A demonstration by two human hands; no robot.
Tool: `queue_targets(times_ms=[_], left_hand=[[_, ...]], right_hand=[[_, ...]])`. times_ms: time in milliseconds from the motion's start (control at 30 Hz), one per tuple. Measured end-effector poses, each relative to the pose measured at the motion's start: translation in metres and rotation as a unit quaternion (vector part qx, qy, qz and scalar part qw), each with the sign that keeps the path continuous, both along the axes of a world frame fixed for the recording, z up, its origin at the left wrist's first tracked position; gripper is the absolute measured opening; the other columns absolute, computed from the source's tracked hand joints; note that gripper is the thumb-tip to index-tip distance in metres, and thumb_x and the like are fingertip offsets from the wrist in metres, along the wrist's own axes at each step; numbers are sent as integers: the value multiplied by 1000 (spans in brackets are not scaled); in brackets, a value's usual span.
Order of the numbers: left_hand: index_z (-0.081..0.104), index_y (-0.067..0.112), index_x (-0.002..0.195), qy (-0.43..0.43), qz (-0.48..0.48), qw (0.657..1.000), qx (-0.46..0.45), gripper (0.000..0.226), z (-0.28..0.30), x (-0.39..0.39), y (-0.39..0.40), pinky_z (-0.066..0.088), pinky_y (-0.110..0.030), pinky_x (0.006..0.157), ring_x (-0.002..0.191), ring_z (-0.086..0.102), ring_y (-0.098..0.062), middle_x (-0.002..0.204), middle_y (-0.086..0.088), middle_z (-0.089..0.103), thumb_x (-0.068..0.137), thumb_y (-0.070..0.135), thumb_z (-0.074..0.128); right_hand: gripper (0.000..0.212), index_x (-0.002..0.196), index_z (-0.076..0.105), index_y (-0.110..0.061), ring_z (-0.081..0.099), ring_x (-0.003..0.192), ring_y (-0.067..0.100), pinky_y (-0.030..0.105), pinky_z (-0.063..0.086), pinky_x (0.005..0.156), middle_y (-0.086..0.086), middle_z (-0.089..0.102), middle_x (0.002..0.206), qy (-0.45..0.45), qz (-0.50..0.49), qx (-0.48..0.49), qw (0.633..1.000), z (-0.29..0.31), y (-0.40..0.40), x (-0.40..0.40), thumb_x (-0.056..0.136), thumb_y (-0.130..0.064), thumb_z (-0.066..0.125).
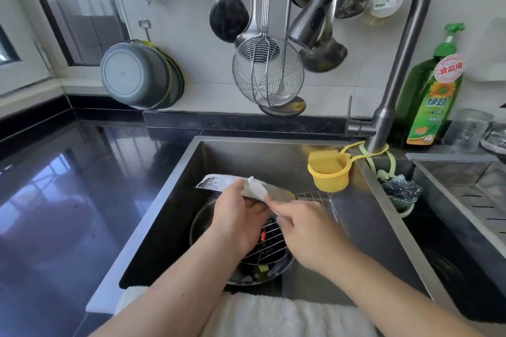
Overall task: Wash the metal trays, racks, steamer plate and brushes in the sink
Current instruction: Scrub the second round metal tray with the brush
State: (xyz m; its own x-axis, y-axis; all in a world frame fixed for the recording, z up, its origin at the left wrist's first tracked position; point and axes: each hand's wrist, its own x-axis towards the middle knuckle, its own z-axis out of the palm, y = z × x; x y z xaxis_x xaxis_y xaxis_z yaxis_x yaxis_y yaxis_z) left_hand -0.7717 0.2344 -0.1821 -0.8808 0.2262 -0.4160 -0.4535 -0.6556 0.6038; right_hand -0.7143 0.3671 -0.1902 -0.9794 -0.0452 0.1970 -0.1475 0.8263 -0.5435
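— What carried everything?

— A stainless steel sink (175, 200) set into a glossy black countertop (68, 200). On the sink floor lay a round dark pan (238, 273), and a wire rack (267, 243) rested in it; a second wire rack (315, 197) stood tilted toward the right wall.

— And on the rim?

— A white towel (273, 314) lay over the near edge. A yellow sponge holder (328, 172) hung inside the far right corner, strapped to the faucet (394, 76).

— On the counter itself?

— A green dish soap bottle (430, 96) stood behind the faucet, with what looked like clear glass cups (468, 131) just beside it.
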Motion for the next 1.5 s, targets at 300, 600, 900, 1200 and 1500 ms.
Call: queue_targets(times_ms=[300,600,900,1200,1500], left_hand=[[60,-5,120,15,35,999,-8,34,-3,-3,-4,58,-46,88,100,74,-38,114,-26,73,111,22,42],[63,5,112,63,101,993,1,27,5,-5,-16,59,-46,92,100,76,-33,106,-18,77,110,25,46],[60,-4,123,45,25,994,-98,34,-2,-3,-9,58,-48,96,98,75,-37,109,-25,75,112,20,38],[56,1,130,42,-65,987,-138,44,-6,4,1,59,-42,86,92,78,-31,108,-22,76,114,34,31],[57,-3,131,51,41,996,-59,46,-2,-4,-7,58,-47,96,104,74,-37,115,-26,73,114,33,36]], right_hand=[[52,147,44,-47,62,82,23,35,52,63,2,65,107,-43,-103,46,993,8,6,8,103,-21,45],[48,147,48,-44,44,59,9,24,33,47,-7,53,74,-47,-145,34,988,8,31,3,104,-22,44],[47,146,50,-43,54,75,20,31,40,58,-3,56,85,-34,-107,61,992,2,13,-3,104,-22,46],[53,148,43,-48,64,92,27,33,49,65,3,66,109,-39,-114,78,990,5,7,-2,102,-22,45],[52,151,40,-43,59,79,21,32,45,59,-1,61,97,-22,-112,79,990,8,10,1,104,-21,45]])
